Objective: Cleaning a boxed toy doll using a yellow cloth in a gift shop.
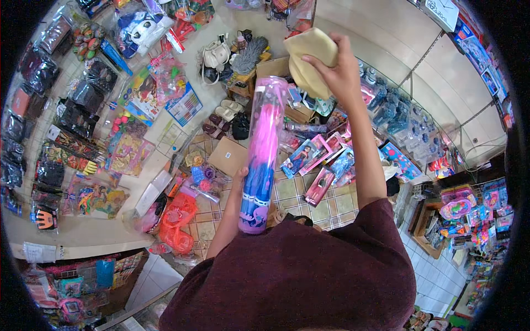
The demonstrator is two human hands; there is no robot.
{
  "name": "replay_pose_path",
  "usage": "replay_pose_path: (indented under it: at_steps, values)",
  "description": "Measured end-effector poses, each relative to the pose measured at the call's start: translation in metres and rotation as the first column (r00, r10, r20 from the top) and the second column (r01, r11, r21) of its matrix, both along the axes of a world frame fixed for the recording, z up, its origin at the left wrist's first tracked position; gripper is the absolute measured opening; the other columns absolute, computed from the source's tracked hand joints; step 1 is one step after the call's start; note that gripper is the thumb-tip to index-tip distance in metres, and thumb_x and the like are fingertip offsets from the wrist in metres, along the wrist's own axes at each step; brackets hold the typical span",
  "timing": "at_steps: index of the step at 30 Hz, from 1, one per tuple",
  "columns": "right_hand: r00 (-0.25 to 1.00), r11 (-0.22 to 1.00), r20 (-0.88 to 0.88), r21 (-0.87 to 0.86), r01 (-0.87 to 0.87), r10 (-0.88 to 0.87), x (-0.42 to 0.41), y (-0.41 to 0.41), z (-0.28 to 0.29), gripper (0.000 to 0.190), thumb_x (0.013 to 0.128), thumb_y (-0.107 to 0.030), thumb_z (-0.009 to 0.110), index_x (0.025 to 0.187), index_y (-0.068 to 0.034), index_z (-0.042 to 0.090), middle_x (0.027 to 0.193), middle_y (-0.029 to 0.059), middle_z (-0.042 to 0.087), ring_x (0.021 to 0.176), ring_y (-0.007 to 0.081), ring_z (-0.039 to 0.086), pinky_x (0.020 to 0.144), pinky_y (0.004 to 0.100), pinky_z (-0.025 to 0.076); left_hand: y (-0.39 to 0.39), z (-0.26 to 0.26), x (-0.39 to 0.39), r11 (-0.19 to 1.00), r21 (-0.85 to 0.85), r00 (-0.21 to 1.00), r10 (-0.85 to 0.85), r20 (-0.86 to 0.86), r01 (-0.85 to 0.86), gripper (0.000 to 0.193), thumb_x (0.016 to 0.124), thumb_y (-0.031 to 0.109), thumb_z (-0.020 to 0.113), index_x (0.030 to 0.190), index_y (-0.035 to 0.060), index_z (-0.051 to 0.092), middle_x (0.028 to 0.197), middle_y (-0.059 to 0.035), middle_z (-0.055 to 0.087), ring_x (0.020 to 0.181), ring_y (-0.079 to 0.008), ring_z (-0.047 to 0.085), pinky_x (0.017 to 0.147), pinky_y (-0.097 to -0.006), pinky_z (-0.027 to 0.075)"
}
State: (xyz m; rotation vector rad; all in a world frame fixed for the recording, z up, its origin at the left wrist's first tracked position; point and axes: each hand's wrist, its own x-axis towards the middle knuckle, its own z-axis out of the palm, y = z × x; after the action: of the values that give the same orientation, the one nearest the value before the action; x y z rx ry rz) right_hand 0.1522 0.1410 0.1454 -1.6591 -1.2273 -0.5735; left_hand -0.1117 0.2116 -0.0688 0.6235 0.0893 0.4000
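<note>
A tall clear plastic tube (261, 157) with a pink-haired doll inside stands almost upright before my chest. My left hand (242, 176) grips it from the left side; most of the fingers are hidden behind the tube. Its lower end is blue with a pink and purple print. Up to the right, my right hand (341, 68) pinches a folded pale yellow cloth (312, 58) between thumb and fingers. The cloth hangs just beyond the top of the tube, and a gap between them cannot be judged.
Boxed dolls (302, 157) lie on the tiled floor (290, 192) ahead, near an open cardboard box (273, 68). A flat cardboard piece (230, 156) and a red net bag (178, 219) are at the left. Packaged toys (140, 95) hang along the left wall; shelves of goods (408, 120) curve along the right.
</note>
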Motion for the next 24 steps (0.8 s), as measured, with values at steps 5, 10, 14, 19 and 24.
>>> replay_pose_path:
  at_steps: [5,10,14,19,24]
  values:
    - [0.797,0.904,-0.480,-0.020,-0.427,0.366,-0.045,-0.035,-0.001,0.062,0.063,-0.013,0.083,0.110,-0.007,0.044,0.103,0.0074,0.055,0.097,0.0160,0.056,0.083,0.0305,0.049,-0.019,0.021,0.003,0.996,0.009,0.995,0.088,-0.056,-0.088,0.056,0.092,0.046,0.038,0.126,0.0026,0.045,0.112,-0.0162,0.058,0.099,-0.0241,0.061,0.088,-0.0381,0.050]
    - [0.610,0.550,-0.569,-0.302,-0.778,0.551,-0.103,-0.058,-0.028,0.064,0.062,-0.026,0.084,0.110,-0.009,0.045,0.100,0.0063,0.054,0.091,0.0186,0.056,0.077,0.0331,0.045,-0.025,0.045,0.008,0.973,0.107,0.959,0.221,-0.175,-0.205,0.052,0.092,0.043,0.039,0.126,0.0048,0.045,0.112,-0.0153,0.058,0.100,-0.0236,0.060,0.090,-0.0392,0.049]
    - [0.635,0.473,-0.262,-0.479,-0.740,0.727,-0.124,-0.062,-0.055,0.050,0.073,-0.034,0.073,0.106,-0.007,0.048,0.096,0.0113,0.056,0.090,0.0294,0.058,0.075,0.0386,0.045,-0.030,0.036,0.025,0.989,0.048,0.972,0.144,-0.184,-0.137,0.049,0.091,0.042,0.040,0.126,0.0064,0.044,0.118,-0.0152,0.055,0.106,-0.0251,0.057,0.093,-0.0403,0.046]
    - [0.714,0.531,-0.223,-0.531,-0.660,0.664,-0.111,-0.053,-0.061,0.041,0.073,-0.028,0.070,0.099,-0.006,0.047,0.092,0.0149,0.055,0.091,0.0355,0.056,0.076,0.0439,0.044,-0.023,0.033,0.033,0.989,0.145,0.990,0.053,-0.131,-0.033,0.062,0.091,0.057,0.035,0.124,0.0055,0.045,0.124,-0.0162,0.051,0.112,-0.0263,0.054,0.097,-0.0404,0.043]
    - [0.800,0.715,0.018,-0.461,-0.526,0.600,-0.083,-0.033,-0.042,0.046,0.071,-0.030,0.071,0.104,-0.007,0.050,0.092,0.0135,0.057,0.089,0.0338,0.057,0.075,0.0427,0.044,-0.016,0.017,0.030,0.997,0.063,0.996,-0.049,-0.080,0.055,0.058,0.092,0.052,0.036,0.124,0.0034,0.044,0.118,-0.0157,0.054,0.106,-0.0252,0.056,0.090,-0.0374,0.047]
